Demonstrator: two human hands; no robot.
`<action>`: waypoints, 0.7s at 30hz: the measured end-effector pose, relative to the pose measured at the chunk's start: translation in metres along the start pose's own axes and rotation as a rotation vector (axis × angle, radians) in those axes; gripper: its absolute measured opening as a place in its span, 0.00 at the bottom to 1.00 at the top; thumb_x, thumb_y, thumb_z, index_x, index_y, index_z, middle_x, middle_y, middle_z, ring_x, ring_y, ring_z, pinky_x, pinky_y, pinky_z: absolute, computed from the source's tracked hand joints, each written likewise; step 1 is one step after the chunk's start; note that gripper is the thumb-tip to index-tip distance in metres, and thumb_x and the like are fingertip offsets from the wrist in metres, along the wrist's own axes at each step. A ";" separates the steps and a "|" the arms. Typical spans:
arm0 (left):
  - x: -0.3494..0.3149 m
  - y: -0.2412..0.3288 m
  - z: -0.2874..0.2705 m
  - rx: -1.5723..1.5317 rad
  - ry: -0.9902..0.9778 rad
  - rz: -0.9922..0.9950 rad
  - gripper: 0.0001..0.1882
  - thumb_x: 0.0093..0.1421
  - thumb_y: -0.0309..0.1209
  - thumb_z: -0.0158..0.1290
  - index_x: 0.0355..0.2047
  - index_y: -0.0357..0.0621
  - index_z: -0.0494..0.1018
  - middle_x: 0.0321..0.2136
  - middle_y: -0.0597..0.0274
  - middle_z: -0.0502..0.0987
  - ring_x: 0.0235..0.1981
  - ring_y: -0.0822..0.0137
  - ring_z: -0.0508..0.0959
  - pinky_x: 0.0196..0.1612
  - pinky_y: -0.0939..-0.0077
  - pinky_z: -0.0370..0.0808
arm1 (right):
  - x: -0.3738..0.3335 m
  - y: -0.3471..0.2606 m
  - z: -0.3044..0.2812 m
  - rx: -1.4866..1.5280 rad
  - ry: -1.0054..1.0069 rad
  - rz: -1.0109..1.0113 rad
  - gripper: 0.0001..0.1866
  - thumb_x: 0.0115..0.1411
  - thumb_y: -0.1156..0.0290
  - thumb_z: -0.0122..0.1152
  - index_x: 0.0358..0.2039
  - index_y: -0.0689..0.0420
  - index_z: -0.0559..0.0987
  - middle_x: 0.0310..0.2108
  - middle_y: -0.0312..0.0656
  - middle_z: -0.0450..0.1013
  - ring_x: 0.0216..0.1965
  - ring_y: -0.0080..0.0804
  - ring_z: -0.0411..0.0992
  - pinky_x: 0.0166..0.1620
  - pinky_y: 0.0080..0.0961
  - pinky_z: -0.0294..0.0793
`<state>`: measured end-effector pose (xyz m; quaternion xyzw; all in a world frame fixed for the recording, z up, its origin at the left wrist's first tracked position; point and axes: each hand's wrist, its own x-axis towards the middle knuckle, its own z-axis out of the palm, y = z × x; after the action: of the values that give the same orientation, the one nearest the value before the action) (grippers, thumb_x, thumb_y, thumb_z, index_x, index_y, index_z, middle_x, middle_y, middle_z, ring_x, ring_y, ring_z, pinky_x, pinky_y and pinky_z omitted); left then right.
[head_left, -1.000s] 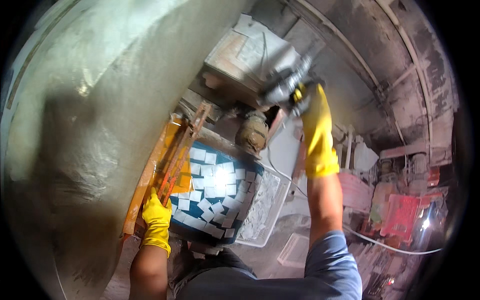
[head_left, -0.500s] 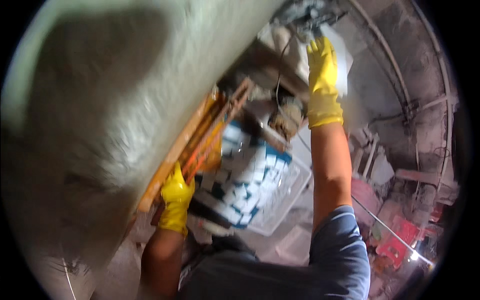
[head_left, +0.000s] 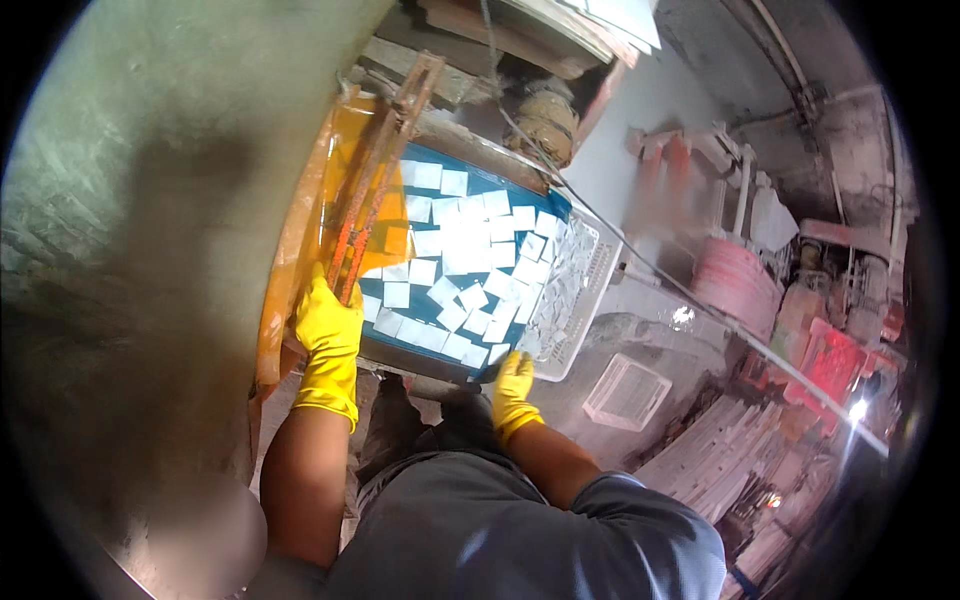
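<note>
My left hand [head_left: 330,320], in a yellow rubber glove, is closed round the near end of a worn orange metal bar [head_left: 372,190]. The bar slants away along the left of a blue surface [head_left: 470,180]. Many white square pieces [head_left: 425,243] lie scattered over that surface, some overlapping. My right hand [head_left: 515,395], also in a yellow glove, is low at the near right corner of the surface, fingers outstretched beside a white piece. Whether the fingertips touch that piece I cannot make out. Against the right edge stands a white plastic crate [head_left: 590,290] filled with pale pieces.
A large pale, rough-surfaced bulk [head_left: 150,250] takes up the left, beside an orange translucent sheet [head_left: 345,150]. A dirty motor-like cylinder [head_left: 545,120] sits beyond the surface. A cable [head_left: 640,250] crosses to the right. Another crate [head_left: 627,392] and a stack of boards [head_left: 710,450] lie on the floor.
My right hand has come down from high beside the white sheet at the back to the surface's near right corner. My left hand stays at the bar. The view has shifted.
</note>
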<state>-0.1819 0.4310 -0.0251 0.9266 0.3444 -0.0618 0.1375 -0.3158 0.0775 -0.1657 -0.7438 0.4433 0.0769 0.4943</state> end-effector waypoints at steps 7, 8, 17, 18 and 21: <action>0.003 -0.004 0.002 -0.092 0.019 0.059 0.37 0.57 0.45 0.67 0.63 0.41 0.72 0.48 0.39 0.83 0.49 0.37 0.82 0.51 0.49 0.80 | -0.047 -0.061 0.091 -0.432 0.505 -0.011 0.36 0.77 0.51 0.43 0.68 0.73 0.66 0.70 0.69 0.62 0.72 0.64 0.59 0.76 0.45 0.55; 0.005 -0.015 0.012 -0.116 0.067 0.112 0.36 0.57 0.46 0.67 0.61 0.40 0.74 0.47 0.38 0.83 0.49 0.37 0.82 0.50 0.49 0.80 | -0.047 -0.062 0.094 -0.390 0.517 0.002 0.36 0.77 0.50 0.40 0.69 0.72 0.66 0.70 0.68 0.63 0.72 0.64 0.59 0.76 0.49 0.53; 0.016 -0.032 0.024 -0.249 -0.055 0.136 0.34 0.57 0.48 0.69 0.56 0.35 0.75 0.47 0.35 0.82 0.49 0.36 0.82 0.50 0.49 0.79 | -0.047 -0.073 0.093 -0.384 0.518 0.025 0.36 0.77 0.50 0.40 0.70 0.69 0.65 0.70 0.66 0.63 0.73 0.62 0.58 0.77 0.49 0.51; 0.016 -0.027 0.019 -0.253 -0.085 0.115 0.35 0.57 0.48 0.69 0.56 0.35 0.75 0.47 0.35 0.82 0.50 0.37 0.82 0.50 0.49 0.79 | -0.046 -0.077 0.091 -0.388 0.513 0.019 0.35 0.77 0.50 0.40 0.70 0.68 0.65 0.70 0.66 0.63 0.73 0.62 0.58 0.77 0.49 0.51; 0.014 -0.039 0.030 -0.210 0.006 0.197 0.36 0.57 0.47 0.69 0.58 0.35 0.74 0.47 0.35 0.82 0.50 0.37 0.82 0.50 0.50 0.79 | -0.047 -0.071 0.093 -0.377 0.542 0.027 0.35 0.76 0.49 0.41 0.70 0.67 0.67 0.69 0.67 0.64 0.72 0.64 0.59 0.76 0.50 0.53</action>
<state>-0.1979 0.4589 -0.0646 0.9367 0.2567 -0.0088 0.2378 -0.2612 0.1885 -0.1388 -0.8096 0.5466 -0.0366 0.2107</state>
